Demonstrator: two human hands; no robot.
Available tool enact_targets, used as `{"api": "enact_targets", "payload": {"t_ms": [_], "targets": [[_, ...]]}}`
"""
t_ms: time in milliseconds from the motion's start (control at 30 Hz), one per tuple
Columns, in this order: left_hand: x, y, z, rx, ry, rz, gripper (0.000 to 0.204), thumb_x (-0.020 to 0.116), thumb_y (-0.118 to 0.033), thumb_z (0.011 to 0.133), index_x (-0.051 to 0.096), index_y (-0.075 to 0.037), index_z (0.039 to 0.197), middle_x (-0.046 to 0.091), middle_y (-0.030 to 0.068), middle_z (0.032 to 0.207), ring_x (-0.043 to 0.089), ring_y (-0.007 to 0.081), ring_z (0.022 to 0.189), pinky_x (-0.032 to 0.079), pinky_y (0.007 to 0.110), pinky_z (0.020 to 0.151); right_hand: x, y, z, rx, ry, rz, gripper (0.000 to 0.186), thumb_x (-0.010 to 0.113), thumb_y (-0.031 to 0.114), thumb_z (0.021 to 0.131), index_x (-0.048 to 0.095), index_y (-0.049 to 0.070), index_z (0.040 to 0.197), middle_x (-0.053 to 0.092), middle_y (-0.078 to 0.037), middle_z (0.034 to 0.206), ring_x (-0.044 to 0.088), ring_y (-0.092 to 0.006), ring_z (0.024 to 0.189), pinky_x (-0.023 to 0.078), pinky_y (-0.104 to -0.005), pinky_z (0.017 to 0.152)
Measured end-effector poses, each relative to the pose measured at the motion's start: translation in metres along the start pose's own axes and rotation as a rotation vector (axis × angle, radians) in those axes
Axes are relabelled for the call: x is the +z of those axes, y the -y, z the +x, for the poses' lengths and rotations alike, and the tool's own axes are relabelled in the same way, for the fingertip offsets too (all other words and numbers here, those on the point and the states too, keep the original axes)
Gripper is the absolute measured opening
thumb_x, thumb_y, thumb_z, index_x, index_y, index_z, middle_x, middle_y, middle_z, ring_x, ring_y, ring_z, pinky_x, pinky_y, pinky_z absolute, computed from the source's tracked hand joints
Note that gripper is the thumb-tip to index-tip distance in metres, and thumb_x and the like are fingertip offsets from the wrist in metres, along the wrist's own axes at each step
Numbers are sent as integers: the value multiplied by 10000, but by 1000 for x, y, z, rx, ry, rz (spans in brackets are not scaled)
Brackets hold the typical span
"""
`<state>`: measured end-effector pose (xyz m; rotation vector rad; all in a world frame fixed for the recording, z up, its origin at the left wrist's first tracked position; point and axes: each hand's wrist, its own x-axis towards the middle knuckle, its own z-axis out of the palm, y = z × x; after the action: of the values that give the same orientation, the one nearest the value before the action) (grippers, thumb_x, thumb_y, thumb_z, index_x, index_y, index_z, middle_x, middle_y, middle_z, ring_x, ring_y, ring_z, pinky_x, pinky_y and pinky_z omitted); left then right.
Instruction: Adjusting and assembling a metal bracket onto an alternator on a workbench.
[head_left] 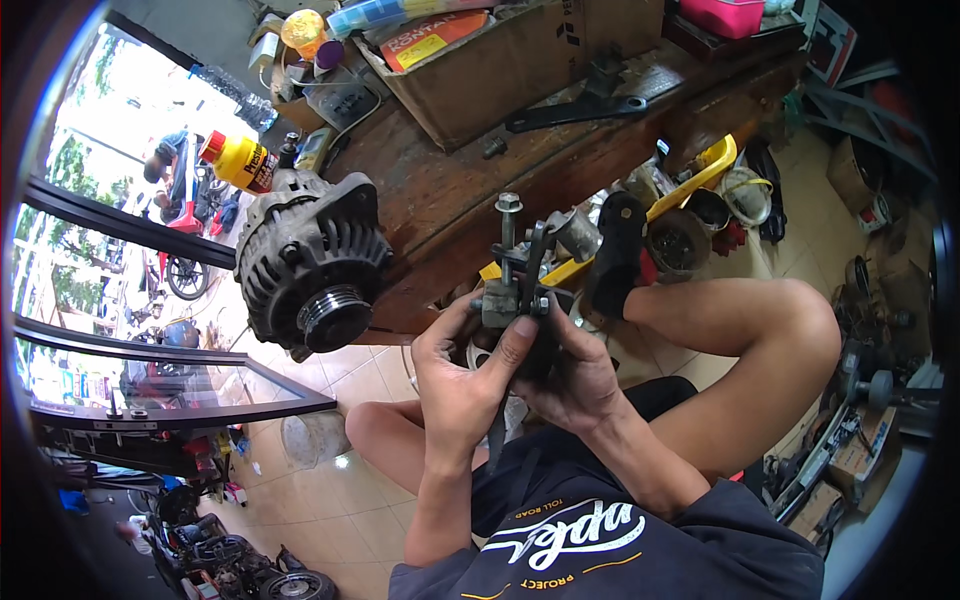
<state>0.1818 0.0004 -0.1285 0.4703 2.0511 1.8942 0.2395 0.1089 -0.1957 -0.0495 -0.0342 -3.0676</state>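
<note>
Both my hands close around a dark metal bracket (505, 303) in front of my lap. A long bolt (508, 222) with a flanged hex head stands up out of it, and a flat dark arm rises beside the bolt. My left hand (462, 368) grips the left side, thumb pressed across the front. My right hand (578, 378) holds the right side, its fingers partly hidden behind the part. The bracket's lower end is dark and mostly covered by my hands. To the left, an alternator (312, 262) with a ribbed pulley rests at the wooden bench's corner.
On the wooden bench (415, 190) lie a dark wrench (575, 114) and a cardboard box (480, 85). A yellow bottle (240, 162) with a red cap stands behind the alternator. Buckets and a yellow tray (705, 165) sit beyond my knee. A glass door (180, 385) stands at left.
</note>
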Motion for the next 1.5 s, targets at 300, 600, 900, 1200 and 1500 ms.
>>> {"api": "enact_targets", "payload": {"t_ms": [300, 600, 900, 1200, 1500], "targets": [[-6, 21, -17, -206, 37, 155, 313, 785, -100, 899, 665, 53, 1144, 728, 72, 1006, 659, 104, 901, 525, 253, 844, -33, -29, -23, -89, -197, -112, 432, 478, 387, 1081, 474, 146, 1439, 611, -39, 1303, 579, -166, 1205, 447, -365, 1071], [-12, 23, -31, -357, -17, 70, 391, 802, -83, 881, 631, 77, 1194, 719, 93, 1014, 663, 104, 908, 534, 226, 795, -47, -36, -29, 10, -192, -14, 405, 501, 326, 1084, 428, 131, 1431, 555, -79, 1329, 559, -202, 1225, 445, -382, 1073], [-15, 22, -40, -264, -61, 332, 357, 783, -116, 905, 670, 89, 1174, 735, 87, 950, 679, 110, 836, 539, 228, 742, -62, -49, -24, 107, -133, 407, 444, 465, 429, 1079, 569, 78, 1331, 679, -124, 1151, 664, -220, 1018, 536, -391, 872], [-21, 47, -42, -196, -86, 348, 394, 745, -234, 941, 680, 99, 1143, 742, 175, 877, 719, 171, 766, 561, 316, 691, -70, -56, -27, -156, -518, -311, 553, 403, 577, 1060, 539, 92, 1288, 617, -57, 875, 610, -172, 696, 497, -253, 605], [-9, 52, -44, -125, -165, 276, 347, 718, -209, 966, 675, 89, 1136, 743, 111, 835, 661, 93, 784, 538, 264, 722, -75, -45, -25, -567, -506, -1050, 308, 592, 255, 1055, 517, 59, 1281, 620, -51, 1112, 588, -86, 942, 489, -230, 808]]}}
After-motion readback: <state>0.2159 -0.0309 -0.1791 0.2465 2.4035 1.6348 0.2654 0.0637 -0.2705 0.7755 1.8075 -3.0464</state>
